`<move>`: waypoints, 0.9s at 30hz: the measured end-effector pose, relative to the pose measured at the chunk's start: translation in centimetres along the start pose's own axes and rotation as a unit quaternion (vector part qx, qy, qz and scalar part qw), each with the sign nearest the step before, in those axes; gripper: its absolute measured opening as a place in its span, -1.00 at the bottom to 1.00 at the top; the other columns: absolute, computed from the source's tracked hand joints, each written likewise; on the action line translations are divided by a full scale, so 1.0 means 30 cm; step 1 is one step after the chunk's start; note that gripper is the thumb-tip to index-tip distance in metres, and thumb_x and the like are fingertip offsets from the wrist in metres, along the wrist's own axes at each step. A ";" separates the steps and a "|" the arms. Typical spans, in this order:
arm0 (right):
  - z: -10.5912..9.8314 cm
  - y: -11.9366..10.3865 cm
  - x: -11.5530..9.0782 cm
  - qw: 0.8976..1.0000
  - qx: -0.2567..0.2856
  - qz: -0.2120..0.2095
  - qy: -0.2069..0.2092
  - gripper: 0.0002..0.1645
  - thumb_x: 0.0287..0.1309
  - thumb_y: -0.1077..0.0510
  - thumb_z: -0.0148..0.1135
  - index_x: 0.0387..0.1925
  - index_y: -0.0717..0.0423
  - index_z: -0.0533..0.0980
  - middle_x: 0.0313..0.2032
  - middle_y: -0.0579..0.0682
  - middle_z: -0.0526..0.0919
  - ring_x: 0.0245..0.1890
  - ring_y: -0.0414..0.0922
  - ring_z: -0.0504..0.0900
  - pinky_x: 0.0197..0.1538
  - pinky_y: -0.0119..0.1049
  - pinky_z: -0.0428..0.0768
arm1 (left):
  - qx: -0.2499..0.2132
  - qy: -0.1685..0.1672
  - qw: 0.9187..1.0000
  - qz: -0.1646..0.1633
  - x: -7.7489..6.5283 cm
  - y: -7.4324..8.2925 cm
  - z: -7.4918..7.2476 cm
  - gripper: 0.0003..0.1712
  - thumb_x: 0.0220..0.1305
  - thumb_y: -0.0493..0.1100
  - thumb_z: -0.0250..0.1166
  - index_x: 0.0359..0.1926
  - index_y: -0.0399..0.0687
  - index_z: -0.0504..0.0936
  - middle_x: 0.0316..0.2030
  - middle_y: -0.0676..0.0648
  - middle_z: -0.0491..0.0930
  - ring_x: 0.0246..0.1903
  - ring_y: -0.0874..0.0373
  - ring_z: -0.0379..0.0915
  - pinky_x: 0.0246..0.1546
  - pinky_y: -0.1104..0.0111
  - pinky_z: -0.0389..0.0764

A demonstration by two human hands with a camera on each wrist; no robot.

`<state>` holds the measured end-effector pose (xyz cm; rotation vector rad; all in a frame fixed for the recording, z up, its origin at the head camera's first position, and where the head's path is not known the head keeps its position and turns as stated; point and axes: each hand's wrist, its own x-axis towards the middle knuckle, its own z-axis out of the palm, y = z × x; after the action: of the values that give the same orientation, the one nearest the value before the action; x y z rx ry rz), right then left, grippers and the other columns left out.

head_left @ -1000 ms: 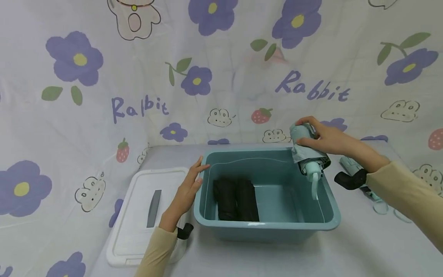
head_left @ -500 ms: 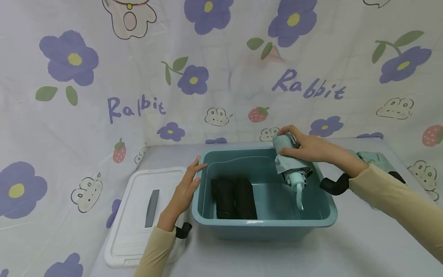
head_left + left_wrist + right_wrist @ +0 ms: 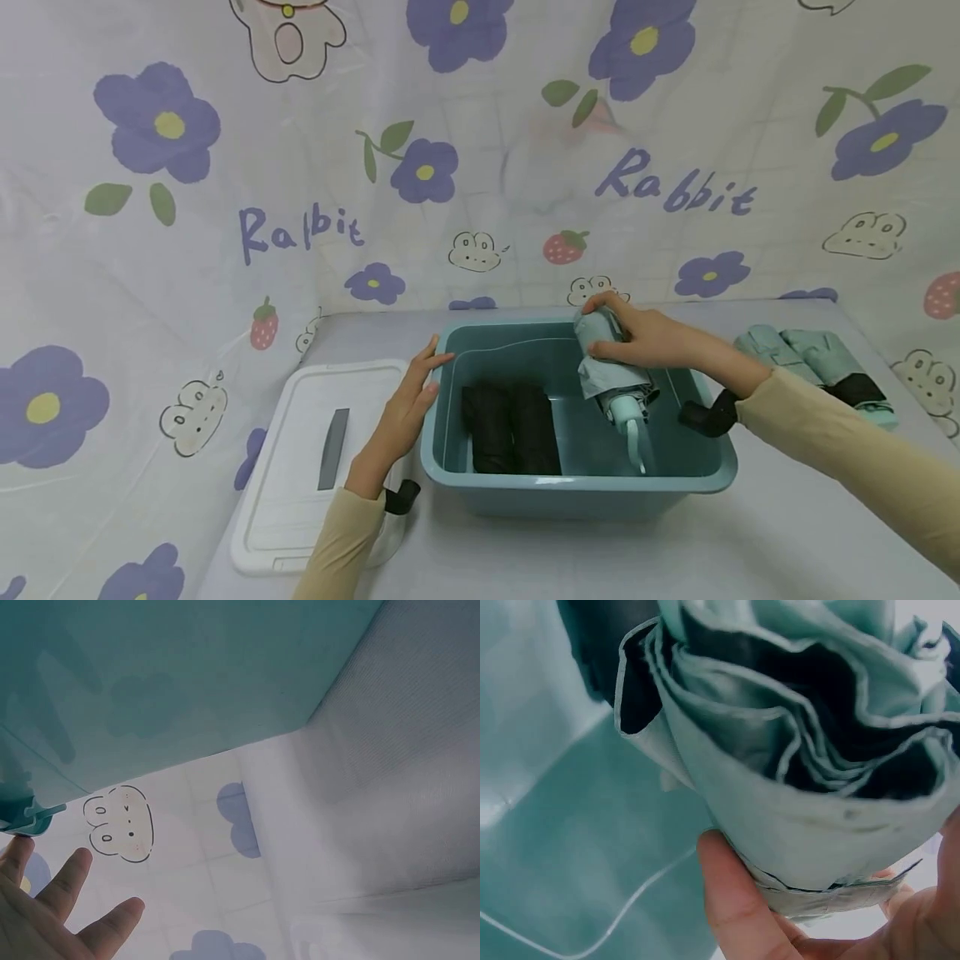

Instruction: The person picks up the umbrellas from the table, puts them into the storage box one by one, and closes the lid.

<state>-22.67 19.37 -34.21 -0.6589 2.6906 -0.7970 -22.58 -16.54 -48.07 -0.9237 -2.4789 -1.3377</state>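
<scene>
In the head view my right hand (image 3: 652, 333) grips a folded light-green umbrella (image 3: 609, 367) over the right half of a blue-green plastic bin (image 3: 577, 483). The umbrella tilts, its handle and wrist loop pointing down toward the bin's front. In the right wrist view, thumb and fingers wrap the rolled umbrella fabric (image 3: 810, 817). Two black rolled bundles (image 3: 491, 429) lie side by side in the bin's left half. With fingers spread and fairly straight, my left hand (image 3: 401, 412) touches the bin's left rim. The left wrist view has these fingers (image 3: 67, 881) beside the bin's outer wall (image 3: 195, 682).
A white lid (image 3: 300, 467) with a grey handle lies on the table left of the bin. Two more folded light-green umbrellas (image 3: 821, 358) lie on the table to the right. A patterned cloth (image 3: 510, 167) hangs behind the table.
My right hand has carried the umbrella leftward and slightly down, from the bin's right rim to over its inside. The left hand stays at the left rim.
</scene>
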 end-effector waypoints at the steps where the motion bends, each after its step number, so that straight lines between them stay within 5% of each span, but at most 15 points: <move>1: 0.006 -0.001 0.002 1.000 -0.001 -0.004 -0.004 -0.38 0.22 -0.03 0.10 0.21 -0.02 0.09 -0.72 -0.11 0.16 -0.72 -0.19 0.13 -0.58 -0.32 0.15 | -0.002 0.000 1.000 0.001 0.001 0.000 0.000 -0.47 0.46 0.13 -0.26 0.36 0.13 0.18 0.45 0.06 -0.16 0.42 0.08 -0.22 0.25 -0.16 0.04; 9: 0.041 -0.002 0.017 0.999 -0.003 -0.006 -0.045 -0.39 0.23 -0.05 0.07 0.18 0.00 0.05 -0.70 -0.12 0.17 -0.73 -0.19 0.12 -0.57 -0.33 0.14 | -0.028 -0.007 0.999 -0.013 0.002 0.088 -0.019 -0.52 0.45 -0.19 -0.18 0.34 -0.08 0.19 0.44 -0.12 -0.14 0.42 -0.05 -0.22 0.25 -0.19 0.00; 14: 0.064 0.006 0.034 0.996 0.004 0.015 -0.088 -0.39 0.25 -0.06 0.04 0.20 -0.02 0.02 -0.70 -0.12 0.16 -0.74 -0.21 0.08 -0.56 -0.34 0.14 | -0.022 -0.004 1.000 -0.019 0.001 0.124 -0.024 -0.53 0.44 -0.19 -0.18 0.32 -0.17 0.21 0.43 -0.22 -0.11 0.40 -0.14 -0.19 0.23 -0.21 0.02; 19: 0.093 0.006 0.045 0.991 0.006 0.034 -0.127 -0.38 0.26 -0.05 0.02 0.22 0.00 0.01 -0.68 -0.09 0.25 -0.76 -0.20 0.12 -0.56 -0.33 0.17 | -0.025 -0.004 0.999 -0.022 -0.007 0.068 0.000 -0.52 0.45 -0.14 -0.19 0.35 -0.04 0.20 0.44 -0.12 -0.14 0.42 -0.06 -0.21 0.23 -0.20 0.03; 27: 0.143 0.003 0.077 0.989 0.002 0.040 -0.139 -0.38 0.26 -0.03 0.01 0.22 0.02 0.01 -0.72 -0.08 0.29 -0.74 -0.18 0.28 -0.53 -0.31 0.33 | -0.013 0.003 1.000 -0.006 -0.006 -0.015 0.015 -0.43 0.43 0.21 -0.29 0.36 0.20 0.16 0.45 0.06 -0.17 0.42 0.04 -0.22 0.22 -0.22 0.04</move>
<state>-23.14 16.38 -38.02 -0.6069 2.4443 -0.6387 -22.63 -16.44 -48.71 -0.9120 -2.4724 -1.3771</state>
